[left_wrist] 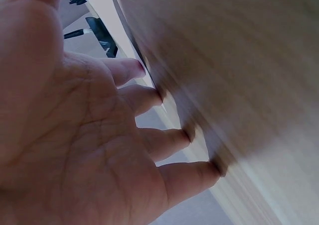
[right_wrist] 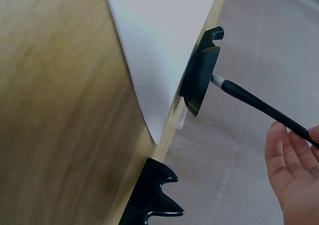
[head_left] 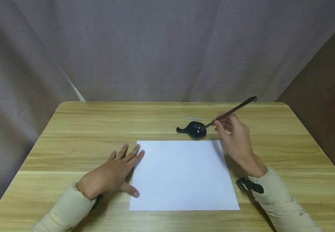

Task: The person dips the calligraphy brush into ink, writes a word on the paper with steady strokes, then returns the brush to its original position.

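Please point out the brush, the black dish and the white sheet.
Brush (right_wrist: pixel 259 105), right wrist view: middle of its dark shaft.
Black dish (right_wrist: pixel 199 78), right wrist view: its side wall.
White sheet (head_left: pixel 182 176), head view: its bare middle.

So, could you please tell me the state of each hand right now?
Left hand: open and spread, at the left edge of the white paper.
Right hand: holding a calligraphy brush, tip at the black dish.

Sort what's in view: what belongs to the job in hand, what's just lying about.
In use, it seems:
brush, held by the right hand
black dish at the brush tip
white paper, left hand at its edge

Lying about, apparently:
thin clear strip
notched black object
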The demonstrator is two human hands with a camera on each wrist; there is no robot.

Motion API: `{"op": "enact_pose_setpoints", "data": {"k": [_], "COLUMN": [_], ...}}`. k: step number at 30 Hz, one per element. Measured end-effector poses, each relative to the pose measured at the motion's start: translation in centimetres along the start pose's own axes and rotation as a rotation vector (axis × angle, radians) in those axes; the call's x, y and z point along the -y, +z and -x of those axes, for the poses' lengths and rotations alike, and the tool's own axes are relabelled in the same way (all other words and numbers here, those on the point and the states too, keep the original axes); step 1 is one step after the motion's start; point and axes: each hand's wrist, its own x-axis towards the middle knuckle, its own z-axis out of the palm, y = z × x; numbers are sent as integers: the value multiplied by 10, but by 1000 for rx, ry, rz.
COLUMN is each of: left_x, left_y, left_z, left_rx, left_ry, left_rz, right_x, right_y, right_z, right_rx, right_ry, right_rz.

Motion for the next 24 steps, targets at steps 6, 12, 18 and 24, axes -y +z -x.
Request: {"op": "enact_pose_setpoints", "data": {"k": [6,12,18,24], "left_x": [0,0,1,1], "left_y": [-1,-2,-2,-2], "left_z": [-1,0,1,1], "left_rx": [3,15,19,22], "left_ry": [-9,-25,-27,-24], "left_rz": [-4,2,4,4], "right_x": [5,5,0,-2], "right_y": [-3,-2,-2,-2], "right_z": [-2,-3,-3,-3], "right_rx": [-22,-24,-64,-47], "right_ry": [-3,16,16,-9], "right_rz": [7,4,27,32]}}
